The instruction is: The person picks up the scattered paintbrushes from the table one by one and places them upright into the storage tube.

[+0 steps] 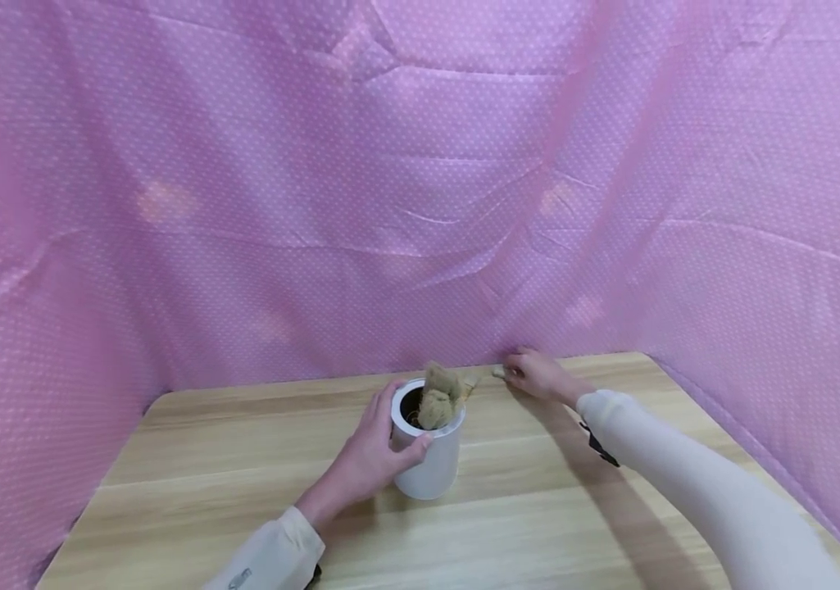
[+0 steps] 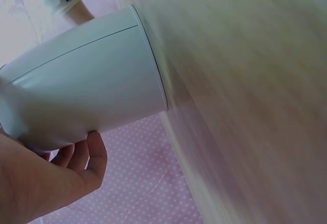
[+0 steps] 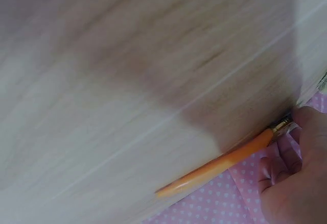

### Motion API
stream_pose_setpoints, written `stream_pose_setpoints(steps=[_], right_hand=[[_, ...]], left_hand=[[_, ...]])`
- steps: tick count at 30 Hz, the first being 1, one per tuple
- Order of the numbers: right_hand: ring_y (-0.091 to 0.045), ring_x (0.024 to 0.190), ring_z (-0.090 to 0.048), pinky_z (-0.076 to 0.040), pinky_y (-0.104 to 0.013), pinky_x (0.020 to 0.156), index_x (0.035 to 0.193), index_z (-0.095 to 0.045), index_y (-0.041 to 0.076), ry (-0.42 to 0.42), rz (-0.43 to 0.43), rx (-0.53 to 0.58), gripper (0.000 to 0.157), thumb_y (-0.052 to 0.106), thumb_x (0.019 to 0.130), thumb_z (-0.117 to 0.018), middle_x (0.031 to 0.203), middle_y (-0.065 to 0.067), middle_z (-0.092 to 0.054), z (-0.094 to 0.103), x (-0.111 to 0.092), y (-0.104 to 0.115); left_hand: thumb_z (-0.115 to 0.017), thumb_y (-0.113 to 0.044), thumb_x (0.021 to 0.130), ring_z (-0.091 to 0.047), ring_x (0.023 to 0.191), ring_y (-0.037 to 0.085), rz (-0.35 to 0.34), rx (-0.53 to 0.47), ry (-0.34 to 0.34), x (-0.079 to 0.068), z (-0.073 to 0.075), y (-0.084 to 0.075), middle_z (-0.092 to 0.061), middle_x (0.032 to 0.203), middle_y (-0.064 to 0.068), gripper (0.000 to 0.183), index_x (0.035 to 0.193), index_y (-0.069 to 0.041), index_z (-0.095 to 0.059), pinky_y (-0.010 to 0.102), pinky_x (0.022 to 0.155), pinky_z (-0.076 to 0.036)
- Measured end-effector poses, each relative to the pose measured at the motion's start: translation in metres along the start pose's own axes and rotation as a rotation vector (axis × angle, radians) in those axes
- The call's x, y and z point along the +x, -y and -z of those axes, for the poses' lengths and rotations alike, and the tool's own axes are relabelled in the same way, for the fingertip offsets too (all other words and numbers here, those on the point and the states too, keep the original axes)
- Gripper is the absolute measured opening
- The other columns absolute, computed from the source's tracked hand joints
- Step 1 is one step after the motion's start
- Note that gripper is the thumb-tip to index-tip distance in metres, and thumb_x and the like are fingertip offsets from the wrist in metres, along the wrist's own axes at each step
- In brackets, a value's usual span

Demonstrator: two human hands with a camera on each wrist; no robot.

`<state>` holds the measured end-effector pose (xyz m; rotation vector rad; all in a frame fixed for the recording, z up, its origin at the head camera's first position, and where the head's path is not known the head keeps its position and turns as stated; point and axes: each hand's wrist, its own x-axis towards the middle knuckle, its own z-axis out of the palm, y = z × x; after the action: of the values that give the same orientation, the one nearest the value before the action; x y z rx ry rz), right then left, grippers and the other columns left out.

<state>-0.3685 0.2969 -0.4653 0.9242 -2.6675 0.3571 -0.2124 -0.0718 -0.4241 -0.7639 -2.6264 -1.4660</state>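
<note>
A white cylindrical container [image 1: 427, 463] stands upright on the wooden table, its dark inside showing under a white rim. My left hand [image 1: 379, 447] grips it from the left near the top, thumb along the near side and fingers round the far side. In the left wrist view its smooth wall [image 2: 97, 75] has curled fingers beneath. A tan fuzzy item [image 1: 439, 400] sticks out of the opening. Near the table's back edge, my right hand [image 1: 533, 373] pinches a paintbrush with an orange handle [image 3: 219, 168], around its metal collar. A pale tip [image 1: 498, 372] shows beside those fingers.
Behind the container's right side a thin yellowish thing [image 1: 469, 387] is partly hidden. Pink dotted cloth [image 1: 405, 205] hangs along the back and both sides of the wooden table [image 1: 228, 459].
</note>
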Motion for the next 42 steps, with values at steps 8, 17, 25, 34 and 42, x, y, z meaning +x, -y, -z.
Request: stream_pose_setpoints(steps=[8,17,25,34,42], right_hand=[[-0.025,0.078,-0.061,-0.055,-0.042,0.071,0.103,-0.071,-0.003,-0.032,0.027,0.072,0.017,0.001,0.087,-0.076,0.088,-0.008,-0.063,0.014,-0.005,0.013],[-0.021,0.078,-0.062,-0.057,-0.044,0.070,0.102,-0.071,-0.002,-0.111,0.088,0.192,0.014,0.000,0.089,-0.075,0.088,-0.006,-0.063,0.052,0.004,0.040],[-0.025,0.082,-0.065,-0.056,-0.035,0.073,0.117,-0.071,0.000,-0.164,-0.049,0.420,0.023,0.007,0.095,-0.072,0.095,-0.008,-0.071,0.092,0.022,0.076],[-0.019,0.083,-0.071,-0.057,-0.029,0.076,0.115,-0.071,-0.003,-0.346,-0.107,0.729,0.023,0.012,0.097,-0.071,0.101,-0.017,-0.074,0.150,0.048,0.129],[-0.024,0.077,-0.064,-0.056,-0.032,0.071,0.112,-0.069,-0.007,-0.413,0.012,1.049,0.022,0.008,0.097,-0.071,0.098,-0.024,-0.070,0.177,0.064,0.176]], left_hand=[[-0.069,-0.063,0.088,-0.043,0.132,0.023,0.011,0.010,0.017,0.000,-0.003,0.001,-0.035,0.150,-0.001,0.094,0.160,-0.030,-0.018,0.058,0.104,-0.040],[-0.069,-0.061,0.089,-0.042,0.132,0.019,-0.023,0.021,0.006,0.008,0.000,-0.001,-0.037,0.148,-0.001,0.092,0.159,-0.028,-0.021,0.054,0.106,-0.039],[-0.071,-0.059,0.088,-0.043,0.133,0.022,-0.018,0.053,0.000,0.006,0.005,0.001,-0.037,0.149,0.003,0.096,0.160,-0.022,-0.019,0.055,0.107,-0.038],[-0.070,-0.059,0.088,-0.041,0.135,0.022,-0.021,0.044,0.008,0.007,0.004,0.003,-0.036,0.152,0.005,0.098,0.161,-0.018,-0.019,0.051,0.108,-0.037],[-0.070,-0.059,0.088,-0.040,0.134,0.020,-0.037,0.044,0.003,0.005,0.003,0.004,-0.038,0.149,0.004,0.096,0.160,-0.017,-0.022,0.051,0.108,-0.038]])
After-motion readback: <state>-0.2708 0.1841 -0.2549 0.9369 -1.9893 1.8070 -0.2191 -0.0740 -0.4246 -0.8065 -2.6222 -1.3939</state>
